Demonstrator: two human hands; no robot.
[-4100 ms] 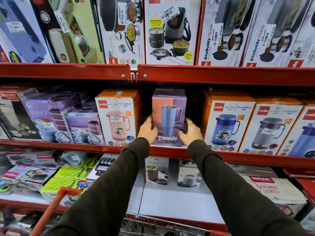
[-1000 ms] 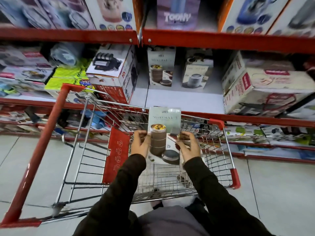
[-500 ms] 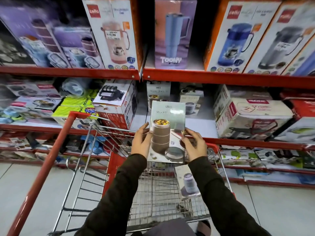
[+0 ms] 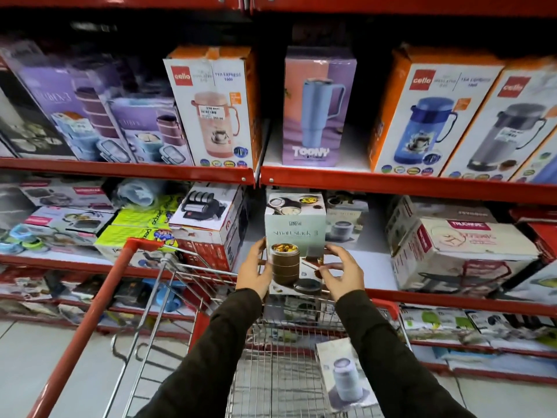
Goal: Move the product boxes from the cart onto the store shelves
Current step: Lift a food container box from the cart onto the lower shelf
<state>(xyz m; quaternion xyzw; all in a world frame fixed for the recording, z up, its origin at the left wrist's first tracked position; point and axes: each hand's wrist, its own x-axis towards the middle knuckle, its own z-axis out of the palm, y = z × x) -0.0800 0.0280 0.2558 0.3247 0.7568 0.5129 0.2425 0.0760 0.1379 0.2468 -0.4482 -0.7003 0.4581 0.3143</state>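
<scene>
I hold a pale green "smart stack" lunch-box box [image 4: 295,233] upright between both hands, above the far end of the red wire cart [image 4: 126,267]. My left hand [image 4: 254,268] grips its left side and my right hand [image 4: 340,273] its right side. The box is level with the front edge of the lower shelf [image 4: 373,273], in front of a gap there. A second box showing a lilac container [image 4: 345,378] lies in the cart basket. The purple Toony mug box [image 4: 318,107] stands on the shelf above.
A similar small box [image 4: 346,218] stands deeper on the lower shelf. A white and red box [image 4: 211,224] flanks the gap on the left and a large white carton [image 4: 461,254] on the right. Orange Cello flask boxes [image 4: 214,107] line the upper shelf.
I have lifted the lunch-box box out of the cart and carried it up and forward to the lower shelf. The view has tilted upward.
</scene>
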